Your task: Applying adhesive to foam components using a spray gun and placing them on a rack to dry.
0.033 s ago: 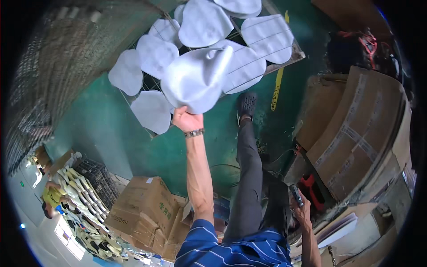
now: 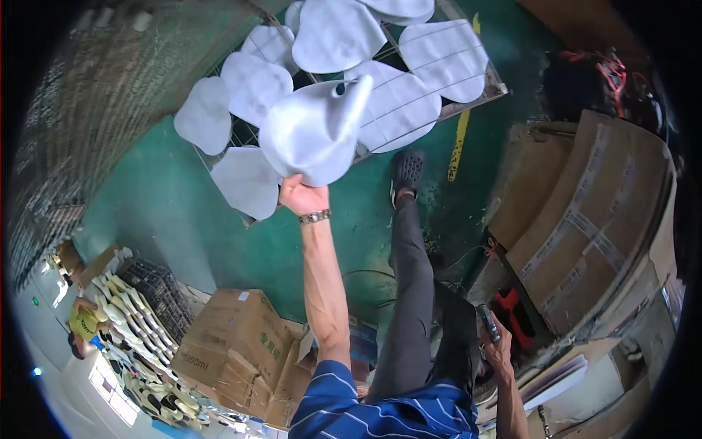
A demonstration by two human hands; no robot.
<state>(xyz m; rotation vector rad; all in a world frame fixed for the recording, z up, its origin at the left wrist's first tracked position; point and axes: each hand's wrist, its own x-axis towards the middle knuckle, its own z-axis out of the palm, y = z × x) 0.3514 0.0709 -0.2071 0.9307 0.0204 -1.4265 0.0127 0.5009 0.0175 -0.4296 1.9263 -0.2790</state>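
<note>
My left hand, stretched out in front, pinches the near edge of a pale grey, rounded sheet piece. The piece is soft; its far right part curls up into a fold. Under and around it, several similar grey pieces lie on a wire rack, and the held piece overlaps some of them. Low at my right side, my right hand is closed round a dark handheld tool whose exact kind I cannot make out. Part of its fingers is hidden.
A large taped cardboard sheet curves along the right. Cardboard boxes stand at the lower left, beyond them stacked pale pieces and a person in yellow. My foot is on the green floor beside the rack.
My left hand and the held piece have shifted slightly left, and the fold at the piece's far right looks narrower. The right hand stays in place with the tool.
</note>
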